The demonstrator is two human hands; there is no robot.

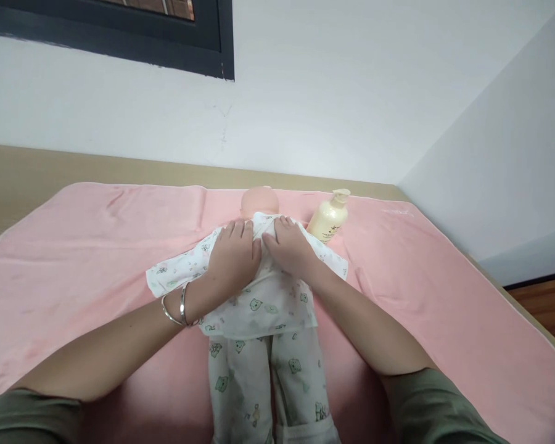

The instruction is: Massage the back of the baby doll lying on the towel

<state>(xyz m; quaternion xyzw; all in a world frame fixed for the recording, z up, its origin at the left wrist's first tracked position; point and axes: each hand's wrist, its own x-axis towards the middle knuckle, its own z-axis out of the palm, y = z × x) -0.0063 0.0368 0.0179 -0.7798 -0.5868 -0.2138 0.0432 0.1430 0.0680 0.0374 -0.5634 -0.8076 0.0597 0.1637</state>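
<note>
Both hands flat on the doll's printed top [271, 308], up by the chest.
Left hand [235, 254] and right hand [289, 246] are loosely spread, can't tell if they're pinching any fabric. Doll's head [259, 202] is just beyond the fingers, pump bottle [329, 217] right beside the right hand, pink mat [398, 265] under it all.

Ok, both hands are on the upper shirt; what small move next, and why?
I'd probably smooth the shirt gently outward from between the left hand and right hand: folds show there, just below the doll's head, while the sleeves already lie out sideways.
</note>
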